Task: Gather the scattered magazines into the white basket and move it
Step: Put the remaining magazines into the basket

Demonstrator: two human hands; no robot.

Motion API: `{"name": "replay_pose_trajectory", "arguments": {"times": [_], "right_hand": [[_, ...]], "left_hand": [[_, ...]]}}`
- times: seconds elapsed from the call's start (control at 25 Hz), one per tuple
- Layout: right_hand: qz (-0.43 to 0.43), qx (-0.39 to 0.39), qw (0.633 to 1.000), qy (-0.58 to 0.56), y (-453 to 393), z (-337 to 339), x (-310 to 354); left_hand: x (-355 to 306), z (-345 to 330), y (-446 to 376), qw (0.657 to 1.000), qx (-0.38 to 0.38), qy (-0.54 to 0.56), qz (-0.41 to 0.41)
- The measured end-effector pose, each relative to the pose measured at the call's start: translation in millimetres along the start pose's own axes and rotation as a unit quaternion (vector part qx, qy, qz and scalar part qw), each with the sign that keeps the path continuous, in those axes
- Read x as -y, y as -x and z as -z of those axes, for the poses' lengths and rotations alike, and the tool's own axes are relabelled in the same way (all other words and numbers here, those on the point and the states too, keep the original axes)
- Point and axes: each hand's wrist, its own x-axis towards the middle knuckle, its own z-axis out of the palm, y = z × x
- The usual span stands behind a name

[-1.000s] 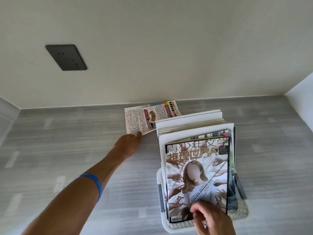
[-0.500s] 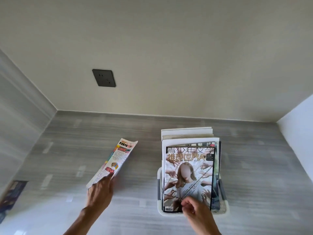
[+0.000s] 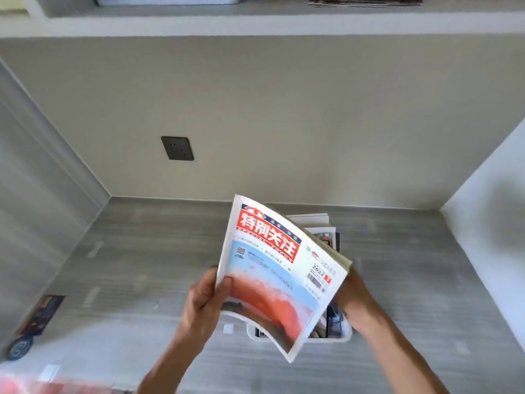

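Held magazine: a thin red-and-blue glossy magazine hangs above the white plastic basket, bowed, long axis near-right to far-left, masthead far.
Left hand: thumb and fingers pinch its left edge.
Right hand: behind the right edge; grip cannot be told.
Done: several magazines stand in the basket.
Left: a dark magazine lies near left on the grey wood-grain surface; basket apparently not yet moved.

My left hand grips the magazine at its left edge, thumb on the cover. My right hand sits behind its right edge, fingers hidden.
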Motion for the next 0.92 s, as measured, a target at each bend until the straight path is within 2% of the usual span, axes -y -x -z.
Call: {"name": "replay_pose_trajectory", "arguments": {"times": [0.08, 0.2, 0.24, 0.32, 0.4, 0.52, 0.6, 0.68, 0.76, 0.84, 0.88, 0.92], "right_hand": [[-0.021, -0.005, 1.0, -0.021, 3, 18, -3], [0.011, -0.015, 0.988, -0.151, 5, 41, -17], [0.039, -0.018, 0.987, -0.152, 2, 45, -22], [0.067, -0.052, 0.993, -0.076, -6, 46, -36], [0.044, -0.087, 0.994, -0.042, -18, 43, -52], [-0.022, -0.083, 0.994, -0.061, -38, 42, -75], [-0.062, -0.068, 0.995, -0.038, -47, 42, -87], [-0.084, -0.07, 0.994, -0.018, -55, 39, -98], [-0.091, -0.117, 0.989, 0.005, -54, 38, -107], [-0.099, -0.183, 0.976, 0.061, -44, 37, -120], [-0.11, -0.221, 0.965, 0.094, -36, 37, -126], [-0.121, -0.256, 0.952, 0.119, -30, 41, -131]], "left_hand": [[17, -35, -6, 0.999, -0.014, 0.042, 0.026], [38, -64, -17, 0.992, -0.015, 0.112, 0.055], [45, -67, -21, 0.991, -0.02, 0.12, 0.062], [61, -69, -27, 0.987, -0.02, 0.13, 0.087], [71, -67, -31, 0.98, -0.025, 0.155, 0.12], [84, -69, -36, 0.977, -0.046, 0.14, 0.156], [92, -70, -38, 0.979, -0.082, 0.026, 0.182], [98, -66, -40, 0.967, -0.1, -0.156, 0.173], [100, -60, -39, 0.935, -0.033, -0.315, 0.162], [99, -48, -43, 0.871, 0.009, -0.459, 0.178], [99, -39, -49, 0.856, 0.006, -0.488, 0.172], [98, -32, -57, 0.864, -0.001, -0.48, 0.151]]}}
